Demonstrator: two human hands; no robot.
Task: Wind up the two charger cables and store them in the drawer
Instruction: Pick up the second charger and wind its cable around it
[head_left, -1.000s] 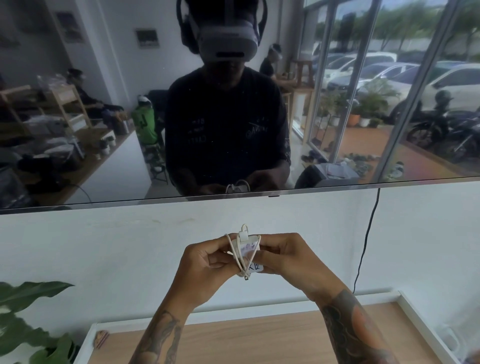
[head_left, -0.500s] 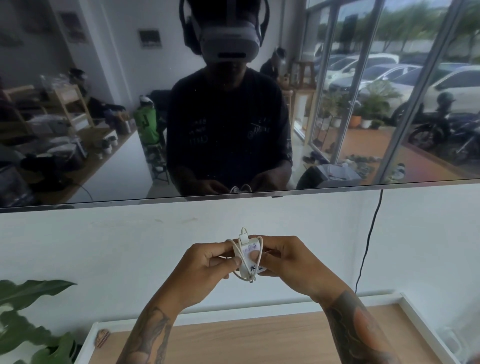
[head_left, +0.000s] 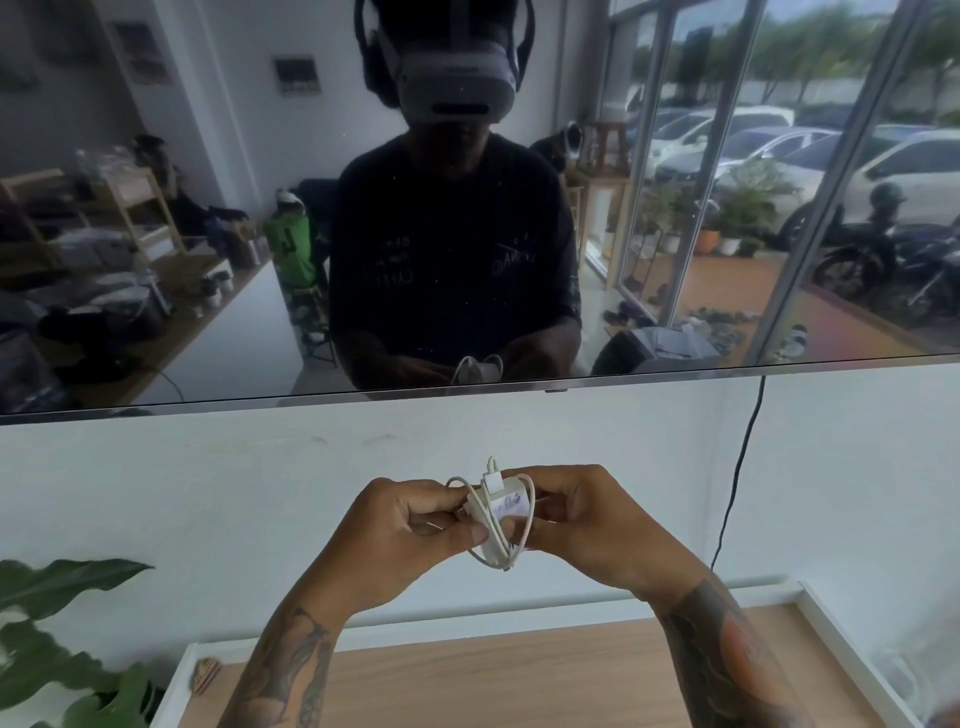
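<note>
- A white charger adapter with its white cable wound around it is held in mid-air, in front of the white wall and above the wooden tabletop.
- The bundle is gripped between both hands at chest height.
- The left hand is curled, and the left side of the bundle is pinched between its thumb and fingers.
- The right hand is curled around the right side of the adapter, with the fingers wrapped behind it.
- Several loops of cable are seen crossing the adapter body; a white connector stands up at the top edge.
- A second charger cable and the drawer cannot be identified.
- A black cord hangs down the wall at the right.
- Green plant leaves are seen at the lower left.
- A large dark screen is mounted above, in which the person is reflected.
</note>
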